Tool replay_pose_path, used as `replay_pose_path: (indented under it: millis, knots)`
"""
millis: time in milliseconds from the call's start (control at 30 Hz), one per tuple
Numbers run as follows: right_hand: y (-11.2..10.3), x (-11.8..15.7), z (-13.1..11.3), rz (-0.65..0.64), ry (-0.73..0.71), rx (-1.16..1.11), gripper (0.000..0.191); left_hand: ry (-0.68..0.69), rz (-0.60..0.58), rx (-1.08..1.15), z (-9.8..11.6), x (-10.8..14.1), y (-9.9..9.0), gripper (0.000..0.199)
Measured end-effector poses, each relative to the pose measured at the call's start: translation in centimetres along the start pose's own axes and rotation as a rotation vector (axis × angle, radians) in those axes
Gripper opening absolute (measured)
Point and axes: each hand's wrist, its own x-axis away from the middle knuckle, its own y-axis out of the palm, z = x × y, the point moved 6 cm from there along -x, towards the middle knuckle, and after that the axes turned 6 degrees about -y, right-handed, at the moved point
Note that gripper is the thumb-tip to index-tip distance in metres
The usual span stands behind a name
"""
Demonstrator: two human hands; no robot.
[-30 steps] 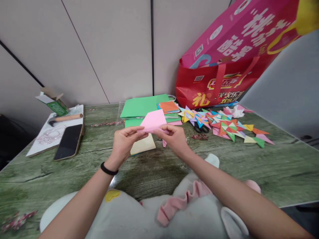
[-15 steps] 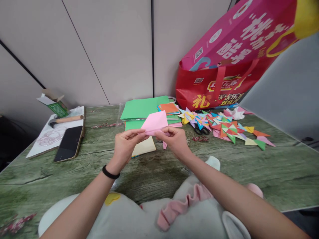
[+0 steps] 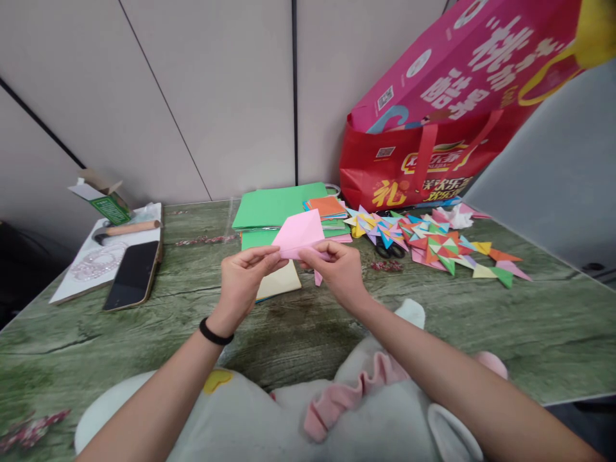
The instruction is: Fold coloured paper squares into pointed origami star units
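Note:
A pink sheet of origami paper point(image 3: 302, 230) is held up over the table, its near edge folded into a narrow band. My left hand point(image 3: 248, 273) pinches the left end of that fold between thumb and fingers. At the right end, my right hand point(image 3: 339, 269) grips the same fold, thumb on the near side. Beneath the paper lies a stack of cream paper point(image 3: 280, 282), partly covered by my left hand. A small pink folded piece point(image 3: 318, 278) shows on the table beside my right thumb.
Green paper packs point(image 3: 279, 205) and orange squares point(image 3: 326, 207) lie behind my hands. Colourful folded paper pieces point(image 3: 440, 247) and black scissors point(image 3: 389, 250) are right, before a red bag point(image 3: 409, 167). A phone point(image 3: 132, 276) and hammer point(image 3: 128, 229) lie left. A grey plush point(image 3: 250, 417) is nearest me.
The upright part of the pink paper tilts slightly more toward the back. My right thumb has shifted a little right along the fold; both hands keep their pinch.

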Motion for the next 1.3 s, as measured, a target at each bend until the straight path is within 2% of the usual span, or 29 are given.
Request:
replay_pose_path:
  millis: [200,400,567,767,967,1300]
  knots:
    - [-0.09,0.02,0.63,0.065,0.072,-0.110,0.026,0.009,0.003,-0.006,-0.05,0.06,0.03,0.014]
    - [0.08,0.02,0.57,0.049,0.045,-0.153,0.032,0.002,0.023,0.004,0.03,0.18,0.10,0.016]
    - [0.29,-0.05,0.16,0.030,0.032,-0.209,0.047,0.008,0.055,0.009,0.23,0.32,0.09,0.015]
    - [0.64,-0.16,0.68,-0.048,0.114,-0.186,0.056,-0.011,0.076,-0.023,0.31,0.36,0.07,0.017]
    - [0.48,-0.16,0.71,-0.055,0.085,-0.108,0.076,0.000,0.063,-0.051,0.47,0.40,0.14,0.016]
    - [0.25,-0.32,0.78,-0.023,0.095,-0.160,0.062,-0.100,-0.068,-0.086,0.15,0.15,0.36,0.026]
